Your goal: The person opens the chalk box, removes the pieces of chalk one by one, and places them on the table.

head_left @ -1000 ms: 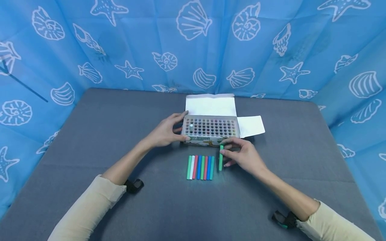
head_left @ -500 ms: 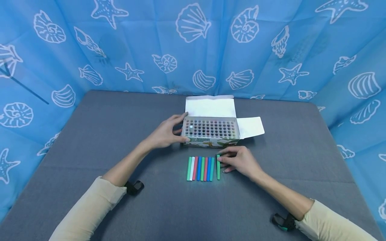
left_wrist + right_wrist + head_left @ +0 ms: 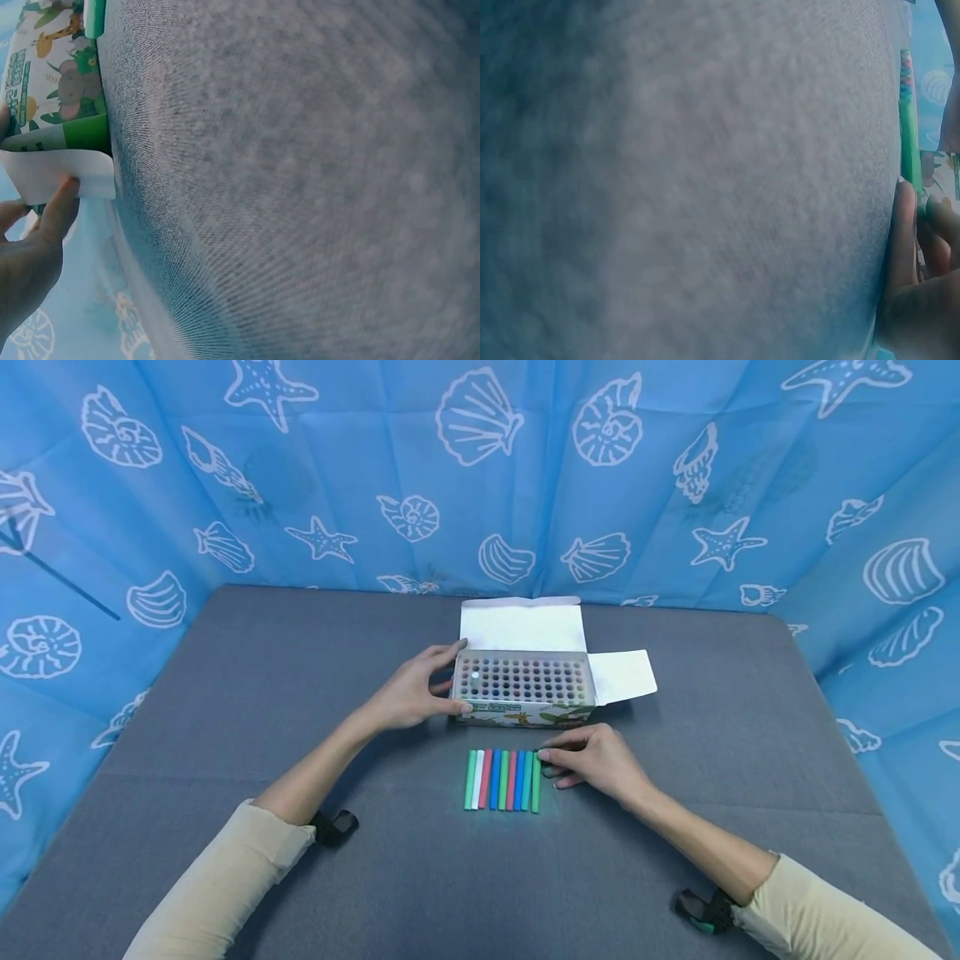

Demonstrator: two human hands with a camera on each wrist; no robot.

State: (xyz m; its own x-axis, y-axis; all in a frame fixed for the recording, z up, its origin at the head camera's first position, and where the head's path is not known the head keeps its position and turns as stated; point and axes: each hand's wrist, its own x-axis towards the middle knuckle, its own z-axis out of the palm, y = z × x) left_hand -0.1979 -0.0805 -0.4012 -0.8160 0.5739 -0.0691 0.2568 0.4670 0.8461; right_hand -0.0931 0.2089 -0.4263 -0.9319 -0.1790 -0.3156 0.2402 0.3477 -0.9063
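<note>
An open chalk box (image 3: pixel 517 717) printed with cartoon animals stands at the middle of the table, with rows of holes in its top. One pale stick (image 3: pixel 476 677) pokes up from the holes. My left hand (image 3: pixel 408 693) holds the box's left end, thumb in front and fingers behind; in the left wrist view a finger lies on the white end flap (image 3: pixel 56 171). Before the box lies a row of coloured chalk sticks (image 3: pixel 503 781). My right hand (image 3: pixel 600 764) pinches the upper end of a green chalk stick (image 3: pixel 536 789) at the row's right end, beside a teal one.
The box's white lid (image 3: pixel 522 625) is folded back, and a side flap (image 3: pixel 624 677) sticks out to the right. Grey cloth (image 3: pixel 360 893) covers the table. A blue shell-patterned curtain (image 3: pixel 337 468) hangs behind it.
My right hand has brought the green chalk stick down and leftward from near the box's front to the right end of the row. My left hand stays on the box.
</note>
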